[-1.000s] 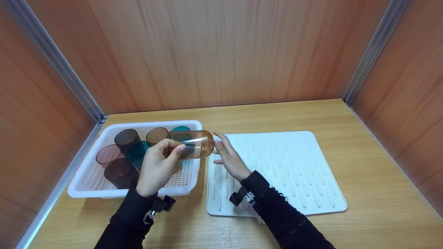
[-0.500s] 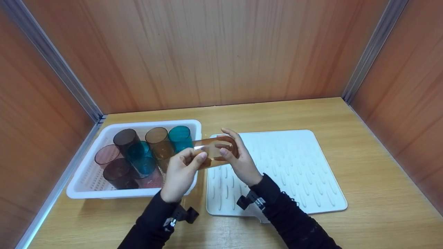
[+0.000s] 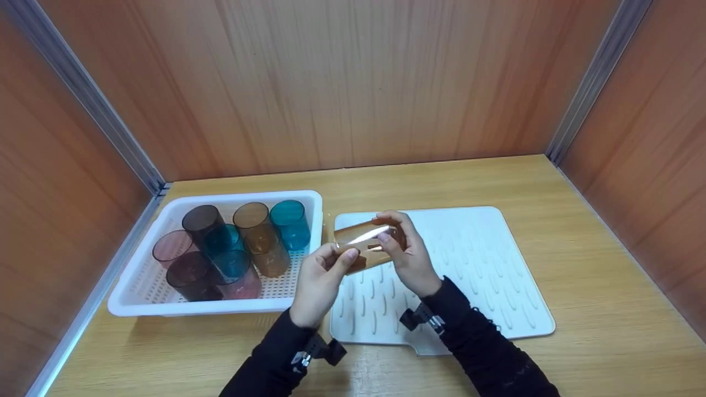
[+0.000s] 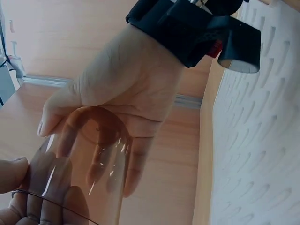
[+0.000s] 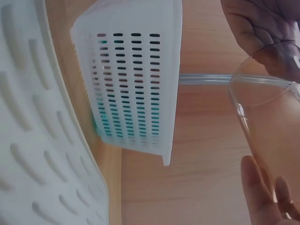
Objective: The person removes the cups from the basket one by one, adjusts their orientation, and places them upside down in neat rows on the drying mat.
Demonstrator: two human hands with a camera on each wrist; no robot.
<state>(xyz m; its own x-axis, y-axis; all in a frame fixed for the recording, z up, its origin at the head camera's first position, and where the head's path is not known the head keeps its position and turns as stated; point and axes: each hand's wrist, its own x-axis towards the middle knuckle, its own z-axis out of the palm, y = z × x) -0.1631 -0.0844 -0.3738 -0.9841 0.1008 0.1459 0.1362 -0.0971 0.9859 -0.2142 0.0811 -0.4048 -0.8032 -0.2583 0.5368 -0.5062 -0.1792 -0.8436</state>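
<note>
An amber transparent tumbler (image 3: 357, 237) lies on its side in the air between both hands, over the left part of the white ridged mat (image 3: 474, 264). My left hand (image 3: 317, 286) pinches its rim end between thumb and fingers. Around the base end, my right hand (image 3: 413, 262) holds it with curled fingers and thumb. In the left wrist view the rounded base of the tumbler (image 4: 110, 154) sits in the right palm (image 4: 136, 89), and the right fingers show through its wall. The right wrist view shows the tumbler's mouth (image 5: 262, 89) at the right edge.
Left of the mat stands a white perforated basket (image 3: 220, 309) with several upright tumblers: teal (image 3: 290, 220), amber (image 3: 252, 216), dark brown (image 3: 202, 219), pink (image 3: 170, 248) and others. Wood-grain panels (image 3: 353, 82) wall in the table at the back and both sides.
The tumbler has moved right from above the basket to above the mat. My right hand, first only near its base, now holds it. Both hands moved right.
</note>
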